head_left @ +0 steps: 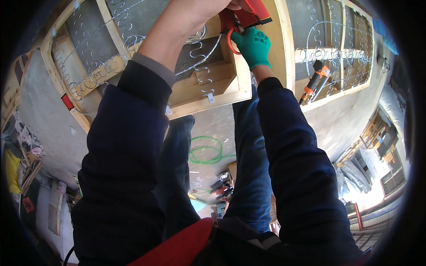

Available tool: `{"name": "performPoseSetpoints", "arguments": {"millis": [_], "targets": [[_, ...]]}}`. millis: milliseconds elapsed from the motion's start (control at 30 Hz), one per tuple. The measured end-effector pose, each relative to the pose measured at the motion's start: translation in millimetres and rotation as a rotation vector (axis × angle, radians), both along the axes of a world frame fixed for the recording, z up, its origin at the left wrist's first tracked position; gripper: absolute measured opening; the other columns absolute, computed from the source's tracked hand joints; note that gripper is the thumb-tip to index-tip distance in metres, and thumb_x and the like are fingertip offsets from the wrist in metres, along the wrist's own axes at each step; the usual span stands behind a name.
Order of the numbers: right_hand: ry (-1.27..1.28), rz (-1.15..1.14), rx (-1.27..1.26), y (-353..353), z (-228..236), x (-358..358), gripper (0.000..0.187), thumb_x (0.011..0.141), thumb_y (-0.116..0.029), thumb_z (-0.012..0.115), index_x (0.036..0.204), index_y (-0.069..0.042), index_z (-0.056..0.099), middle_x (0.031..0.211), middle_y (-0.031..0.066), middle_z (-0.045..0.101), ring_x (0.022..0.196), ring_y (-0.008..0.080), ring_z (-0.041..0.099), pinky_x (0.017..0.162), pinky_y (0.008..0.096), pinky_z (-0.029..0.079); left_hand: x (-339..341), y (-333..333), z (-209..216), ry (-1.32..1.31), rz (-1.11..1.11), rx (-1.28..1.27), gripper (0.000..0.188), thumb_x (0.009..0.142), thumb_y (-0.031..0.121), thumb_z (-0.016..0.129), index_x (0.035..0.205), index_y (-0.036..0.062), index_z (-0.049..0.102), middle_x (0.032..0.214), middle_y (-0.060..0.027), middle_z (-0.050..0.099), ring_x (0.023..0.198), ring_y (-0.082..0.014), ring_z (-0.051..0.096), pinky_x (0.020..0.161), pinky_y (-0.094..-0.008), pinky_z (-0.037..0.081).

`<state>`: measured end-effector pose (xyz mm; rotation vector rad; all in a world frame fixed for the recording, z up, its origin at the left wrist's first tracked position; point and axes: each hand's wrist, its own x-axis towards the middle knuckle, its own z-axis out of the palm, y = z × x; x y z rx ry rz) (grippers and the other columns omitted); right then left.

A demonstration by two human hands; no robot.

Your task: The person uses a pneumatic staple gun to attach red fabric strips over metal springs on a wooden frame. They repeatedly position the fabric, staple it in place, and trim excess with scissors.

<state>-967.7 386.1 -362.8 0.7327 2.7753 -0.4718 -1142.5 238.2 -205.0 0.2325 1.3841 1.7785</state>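
At the upper edge, my bare left hand (197,11) is closed, its fingertips at a red webbing strap (256,12) with a black edge. The view's edge cuts off part of that hand. My right hand (256,46), in a green glove, is closed around the red-orange handle of scissors (229,42), close beside the strap. The blades are hidden, so I cannot tell whether they touch the strap. Both hands are over a wooden frame (243,84) fitted with wavy metal springs (205,80) and a twisted wire.
An orange-and-black nail or staple gun (316,80) rests on the spring frame (328,103) at right. A short red strip (67,102) sits on the left frame's edge. Green hose (206,153) lies coiled on the floor between my legs. Wood scraps (31,175) are at far left.
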Motion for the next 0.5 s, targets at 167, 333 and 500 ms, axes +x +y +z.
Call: {"name": "performPoseSetpoints", "arguments": {"millis": [167, 333, 500], "targets": [[0.026, -0.035, -0.121, 2.5, 1.9, -1.9, 0.042, 0.088, -0.048, 0.075, 0.117, -0.018, 0.073, 0.084, 0.0138, 0.077, 0.082, 0.0381, 0.076, 0.073, 0.0488, 0.058, 2.7, -15.3, -2.9, -0.016, 0.033, 0.028, 0.025, 0.109, 0.022, 0.067, 0.111, -0.0020, 0.072, 0.095, -0.0042, 0.074, 0.081, -0.0113, 0.069, 0.074, -0.0270, 0.055], [0.022, 0.056, -0.023, 9.1, -10.8, -10.3, 0.045, 0.090, -0.052, 0.074, 0.119, -0.018, 0.073, 0.086, 0.0154, 0.078, 0.083, 0.0384, 0.076, 0.075, 0.0491, 0.058, 10.8, -18.4, 10.6, -0.039, 0.118, 0.009, 0.025, 0.110, 0.024, 0.066, 0.114, -0.0002, 0.071, 0.097, -0.0031, 0.073, 0.085, -0.0101, 0.068, 0.075, -0.0279, 0.055], [0.348, 0.057, 0.101, 37.6, -20.5, -56.4, 0.052, 0.089, -0.059, 0.075, 0.119, -0.017, 0.075, 0.095, 0.0205, 0.078, 0.090, 0.0415, 0.076, 0.077, 0.0513, 0.059, -4.5, -30.2, 27.2, 0.096, 0.108, 0.034, 0.034, 0.112, 0.030, 0.064, 0.130, 0.0010, 0.067, 0.114, -0.0058, 0.075, 0.101, -0.0147, 0.070, 0.094, -0.0319, 0.056]]}}
